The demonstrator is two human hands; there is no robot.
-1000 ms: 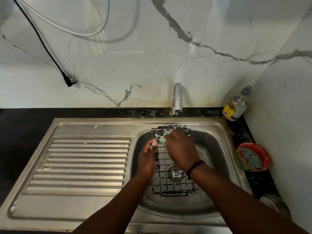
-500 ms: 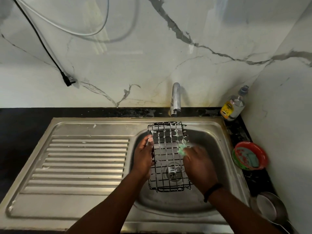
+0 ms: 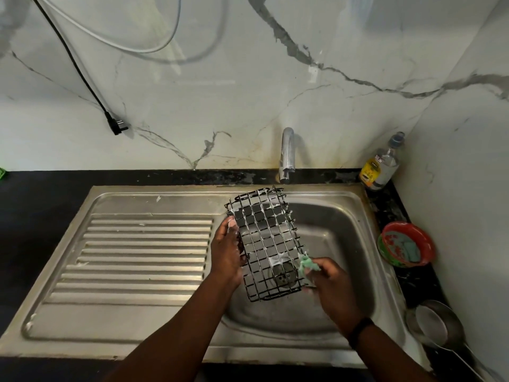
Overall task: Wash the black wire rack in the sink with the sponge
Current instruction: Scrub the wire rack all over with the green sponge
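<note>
The black wire rack (image 3: 263,238) is held tilted over the steel sink basin (image 3: 338,230), streaked with white suds. My left hand (image 3: 227,255) grips its left edge, fingers curled round the wires. My right hand (image 3: 332,282) holds a green soapy sponge (image 3: 307,264) against the rack's lower right edge, near the drain (image 3: 282,275). A black band sits on my right wrist.
The tap (image 3: 286,154) stands behind the basin, no water visibly running. The ribbed drainboard (image 3: 137,257) lies to the left. A clear bottle (image 3: 381,166), a red bowl (image 3: 406,244) and a steel pot (image 3: 438,326) line the right counter. A black plug (image 3: 115,126) hangs on the wall.
My right hand slid the sponge from the rack's far top edge down along its right side to the lower right corner. The rack tilted, its far end swinging slightly left.
</note>
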